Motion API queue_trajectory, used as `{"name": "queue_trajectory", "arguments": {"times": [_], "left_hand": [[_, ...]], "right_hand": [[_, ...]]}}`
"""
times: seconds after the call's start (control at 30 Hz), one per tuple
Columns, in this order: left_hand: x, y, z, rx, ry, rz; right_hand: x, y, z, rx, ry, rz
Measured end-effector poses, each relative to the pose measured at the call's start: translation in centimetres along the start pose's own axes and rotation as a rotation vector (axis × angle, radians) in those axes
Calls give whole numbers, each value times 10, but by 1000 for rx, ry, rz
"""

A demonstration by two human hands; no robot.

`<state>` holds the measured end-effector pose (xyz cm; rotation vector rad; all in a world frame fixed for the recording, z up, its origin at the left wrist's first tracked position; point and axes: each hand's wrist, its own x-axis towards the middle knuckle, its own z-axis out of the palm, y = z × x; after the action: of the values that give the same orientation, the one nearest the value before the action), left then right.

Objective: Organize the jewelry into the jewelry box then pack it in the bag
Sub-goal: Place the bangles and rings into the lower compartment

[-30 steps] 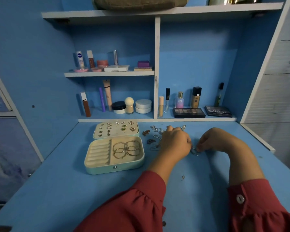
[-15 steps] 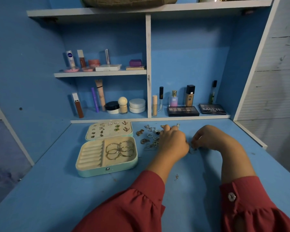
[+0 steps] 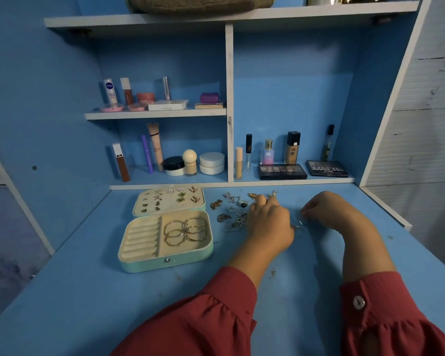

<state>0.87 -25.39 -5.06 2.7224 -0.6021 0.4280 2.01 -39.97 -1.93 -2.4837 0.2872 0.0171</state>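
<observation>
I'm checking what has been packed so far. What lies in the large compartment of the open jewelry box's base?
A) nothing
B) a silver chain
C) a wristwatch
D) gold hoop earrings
D: several gold hoops lie overlapping in the large right compartment of the jewelry box, beside its ring-roll slots.

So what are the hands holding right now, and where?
Left hand and right hand each pinch a small silver wire piece at opposite ends; exact grip points unclear.
</observation>
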Motion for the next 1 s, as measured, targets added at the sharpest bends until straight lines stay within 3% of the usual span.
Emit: {"name": "queue_trajectory", "arguments": {"times": [0.33, 0.53, 0.73, 1.0], "left_hand": [[0, 11, -3, 93, -81, -20], [-2, -4, -17, -28, -17, -57], [-6, -39, -47, -195, -28, -193], [-33, -121, -91, -358, 88, -353]], "right_hand": [[2, -2, 0, 3, 2, -9], [2, -5, 1, 73, 46, -15], [-8, -19, 5, 255, 94, -138], [-22, -53, 28, 346, 39, -282]]}}
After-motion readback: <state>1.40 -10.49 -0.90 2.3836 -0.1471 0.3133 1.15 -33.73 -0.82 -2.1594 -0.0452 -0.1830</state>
